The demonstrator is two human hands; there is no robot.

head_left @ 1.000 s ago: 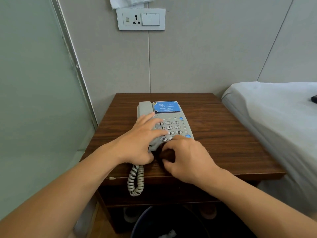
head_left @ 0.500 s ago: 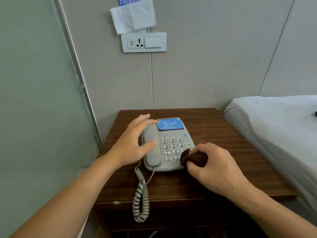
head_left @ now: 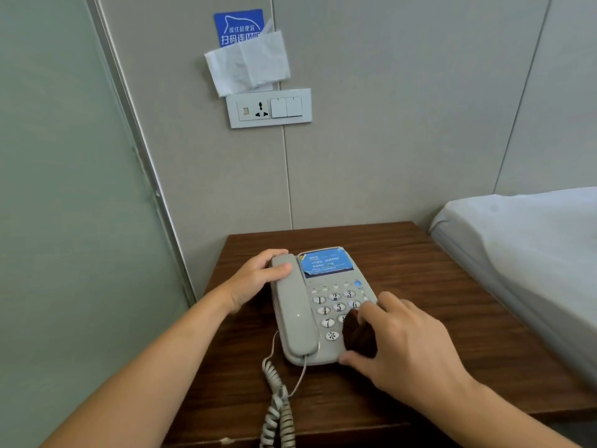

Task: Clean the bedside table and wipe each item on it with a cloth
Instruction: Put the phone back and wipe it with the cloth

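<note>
A grey corded telephone with a blue label and number keys sits on the dark wooden bedside table. Its handset lies in the cradle on the left side. My left hand is closed around the top end of the handset. My right hand holds a small dark brown cloth pressed on the lower right keys of the phone. The coiled cord hangs over the table's front edge.
A white bed borders the table on the right. A frosted glass panel stands at the left. On the wall behind are a socket and switch plate, a white tissue and a blue sign.
My left hand has slid from the keypad up to the handset's top end and closed on it. My right hand with the cloth moved from the phone's front edge onto the keys. The camera tilted up.
</note>
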